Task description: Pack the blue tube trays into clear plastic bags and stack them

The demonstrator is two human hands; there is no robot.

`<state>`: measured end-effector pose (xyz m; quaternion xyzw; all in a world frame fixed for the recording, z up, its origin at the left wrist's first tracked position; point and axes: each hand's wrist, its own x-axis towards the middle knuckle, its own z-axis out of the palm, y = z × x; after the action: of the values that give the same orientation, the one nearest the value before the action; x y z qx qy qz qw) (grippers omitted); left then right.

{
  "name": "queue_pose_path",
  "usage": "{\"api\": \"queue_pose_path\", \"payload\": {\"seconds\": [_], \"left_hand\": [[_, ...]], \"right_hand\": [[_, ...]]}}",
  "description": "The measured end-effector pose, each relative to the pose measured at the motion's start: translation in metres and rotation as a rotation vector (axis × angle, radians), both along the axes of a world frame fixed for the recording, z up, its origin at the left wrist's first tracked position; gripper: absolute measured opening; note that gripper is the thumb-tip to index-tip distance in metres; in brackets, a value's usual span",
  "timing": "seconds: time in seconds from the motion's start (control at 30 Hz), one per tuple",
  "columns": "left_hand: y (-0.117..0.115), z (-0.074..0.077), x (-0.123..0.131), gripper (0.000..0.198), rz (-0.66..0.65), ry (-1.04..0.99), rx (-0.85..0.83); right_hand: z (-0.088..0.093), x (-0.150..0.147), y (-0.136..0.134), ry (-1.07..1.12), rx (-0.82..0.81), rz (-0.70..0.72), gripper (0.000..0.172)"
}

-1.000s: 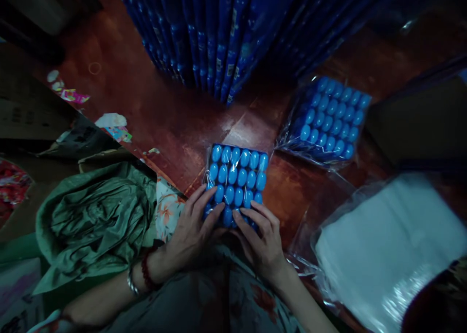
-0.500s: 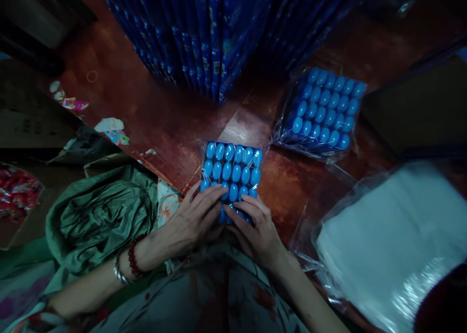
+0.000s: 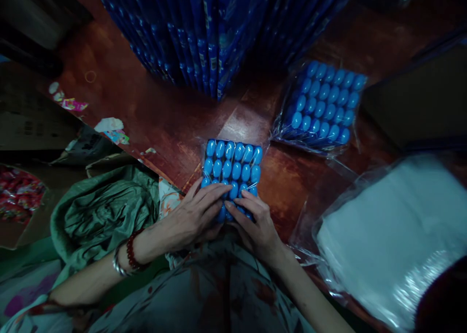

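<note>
A clear-wrapped pack of shiny blue oval pieces [image 3: 236, 170], set in rows, lies at the near edge of the table. My left hand [image 3: 195, 211] grips its near left side, fingers stretched across the top. My right hand [image 3: 257, 221] holds the near right corner, with bent fingers and thumb on the film. The near rows are partly covered by my fingers. Farther right on the table sits another wrapped stack of blue oval pieces [image 3: 324, 99].
Tall rows of blue packs [image 3: 204, 36] stand at the back. A pile of clear plastic bags [image 3: 390, 231] lies to the right. Left of the table are a green cloth sack [image 3: 105, 216] and a box of red wrapped items [image 3: 22, 192]. Torn wrappers [image 3: 113, 129] lie along the left table edge.
My left fingers have slid slightly right across the top of the pack. My right hand keeps nearly the same hold. The whole view has shifted a little.
</note>
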<state>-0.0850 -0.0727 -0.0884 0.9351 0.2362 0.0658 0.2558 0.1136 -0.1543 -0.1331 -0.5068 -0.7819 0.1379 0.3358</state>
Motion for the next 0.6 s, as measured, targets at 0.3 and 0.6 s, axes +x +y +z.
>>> {"api": "queue_pose_path", "payload": {"seconds": [0.3, 0.6], "left_hand": [[0.000, 0.000, -0.003, 0.037, 0.020, -0.054, 0.038], [-0.013, -0.022, -0.013, 0.045, 0.129, -0.151, 0.148]], "right_hand": [[0.006, -0.003, 0.006, -0.190, 0.082, 0.019, 0.034], [0.024, -0.001, 0.019, -0.095, -0.040, 0.086, 0.032]]}}
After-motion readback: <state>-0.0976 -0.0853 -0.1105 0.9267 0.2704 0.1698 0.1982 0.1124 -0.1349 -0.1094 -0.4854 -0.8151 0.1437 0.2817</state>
